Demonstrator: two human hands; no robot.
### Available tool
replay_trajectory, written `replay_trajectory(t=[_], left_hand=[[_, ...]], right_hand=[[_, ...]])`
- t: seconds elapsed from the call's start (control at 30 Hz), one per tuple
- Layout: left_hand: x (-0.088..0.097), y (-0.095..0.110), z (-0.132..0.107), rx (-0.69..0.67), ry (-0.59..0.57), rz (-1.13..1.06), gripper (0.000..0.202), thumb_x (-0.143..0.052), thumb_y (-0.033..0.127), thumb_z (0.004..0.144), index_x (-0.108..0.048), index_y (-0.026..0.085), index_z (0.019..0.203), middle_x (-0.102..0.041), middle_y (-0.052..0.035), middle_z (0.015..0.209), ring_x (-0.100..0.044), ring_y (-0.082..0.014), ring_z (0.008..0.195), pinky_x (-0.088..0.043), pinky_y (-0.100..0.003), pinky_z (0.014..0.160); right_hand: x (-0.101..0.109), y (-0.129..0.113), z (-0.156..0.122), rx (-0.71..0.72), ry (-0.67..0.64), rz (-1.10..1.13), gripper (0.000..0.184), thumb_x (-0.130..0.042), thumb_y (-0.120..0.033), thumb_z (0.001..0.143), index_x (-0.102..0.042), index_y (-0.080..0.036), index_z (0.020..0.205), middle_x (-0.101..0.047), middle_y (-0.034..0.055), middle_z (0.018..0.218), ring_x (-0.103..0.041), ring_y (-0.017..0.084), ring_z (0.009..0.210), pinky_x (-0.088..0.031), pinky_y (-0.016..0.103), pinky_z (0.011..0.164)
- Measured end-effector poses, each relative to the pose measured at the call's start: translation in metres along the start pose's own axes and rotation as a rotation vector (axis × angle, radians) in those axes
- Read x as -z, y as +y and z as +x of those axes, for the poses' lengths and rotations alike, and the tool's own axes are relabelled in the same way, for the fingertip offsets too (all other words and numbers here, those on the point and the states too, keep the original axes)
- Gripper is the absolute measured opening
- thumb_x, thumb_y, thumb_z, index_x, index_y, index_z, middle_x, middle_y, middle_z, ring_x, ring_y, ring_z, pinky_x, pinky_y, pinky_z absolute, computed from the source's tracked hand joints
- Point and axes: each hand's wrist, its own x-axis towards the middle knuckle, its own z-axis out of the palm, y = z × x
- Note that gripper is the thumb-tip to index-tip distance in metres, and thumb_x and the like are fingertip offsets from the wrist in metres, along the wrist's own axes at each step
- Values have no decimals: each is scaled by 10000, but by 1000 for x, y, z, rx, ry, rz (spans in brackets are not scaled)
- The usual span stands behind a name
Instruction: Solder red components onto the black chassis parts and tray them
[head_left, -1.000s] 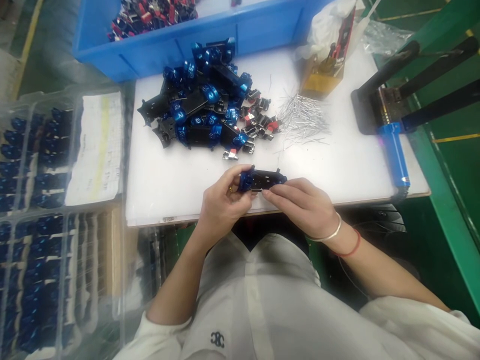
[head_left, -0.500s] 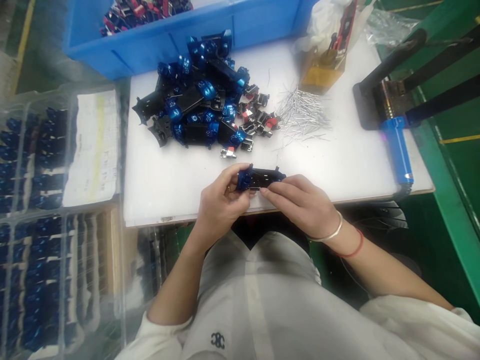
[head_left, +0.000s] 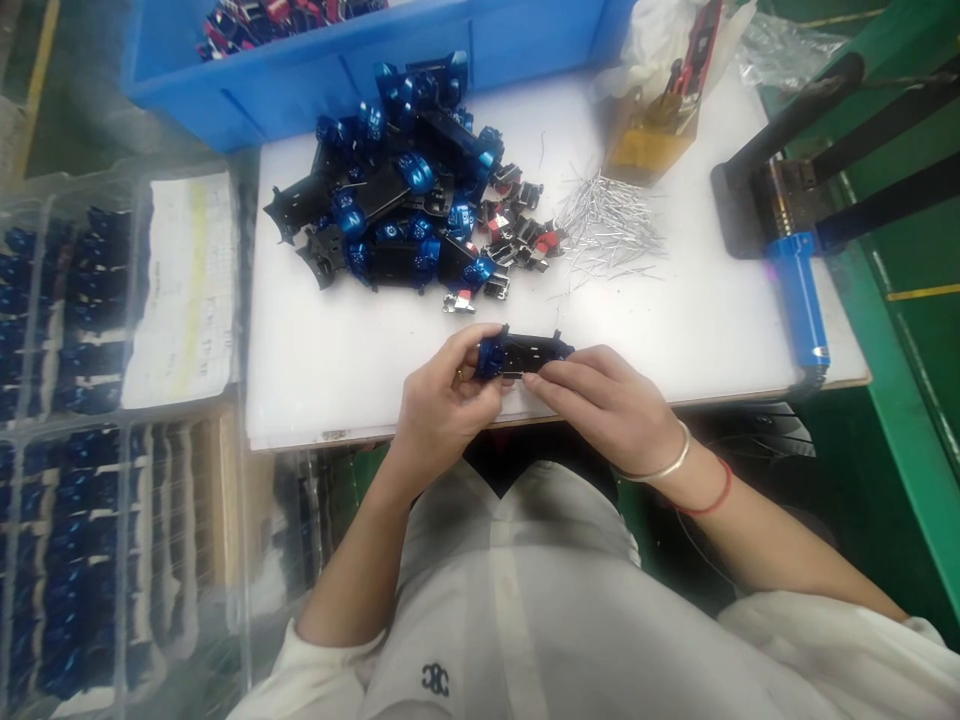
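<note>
A black and blue plastic part [head_left: 531, 352], resembling a toy car body, is held level just above the table's near edge. My left hand [head_left: 450, 400] is closed round its left end, thumb below and fingers behind. My right hand [head_left: 611, 405] is closed at the right end, its fingertips against the near side. A fine bright line, perhaps a metal pin, shows by the right fingertip; its hold is unclear. Beyond lie a heap of similar blue-black parts [head_left: 394, 250], small metal-and-red pieces [head_left: 517, 235] and a pile of thin metal pins [head_left: 611, 225].
A blue bin [head_left: 360, 75] with red and black pieces stands at the back. A yellow tool box [head_left: 651, 150] holds pliers. On the right, a blue-handled soldering iron [head_left: 799, 300] sits in a dark stand. Clear trays of blue parts [head_left: 90, 350] and a paper sheet [head_left: 180, 290] are left.
Both hands keep their hold on the part, with almost no movement. The whole view has shifted very slightly.
</note>
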Motion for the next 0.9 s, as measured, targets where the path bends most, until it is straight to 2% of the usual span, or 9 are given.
replay_trajectory(t=[0.4,0.57,0.73,0.9], left_hand=[[0,2,0,-3,-7,-10,421,-634,191,862,-566,233,1276,-682,-11,995,-719,-140,859,-616,-254,827],[0,1,0,6,-8,-5,417,-632,194,862,-568,236,1272,-681,-12,993,-719,-140,853,-617,-250,822],[0,2,1,-3,-10,-9,404,-638,218,869,-572,240,1267,-683,-11,989,-712,-144,874,-615,-252,819],[0,0,1,-5,-8,-5,406,-636,217,866,-569,236,1266,-686,-13,988,-712,-146,866,-619,-270,830]], right_hand=[[-1,1,-2,-9,-8,18,215,-567,-19,909,-628,-133,1080,-703,97,881,-576,194,742,-558,352,676],[-1,1,-2,-36,-16,37,256,-547,-39,925,-622,-189,1118,-700,70,891,-582,188,752,-550,345,675],[0,1,0,-35,-11,61,252,-548,-25,916,-599,-162,1121,-702,89,887,-570,193,752,-551,334,667],[0,1,-2,-67,-25,76,284,-536,-44,928,-598,-203,1155,-704,71,917,-587,190,764,-552,341,684]])
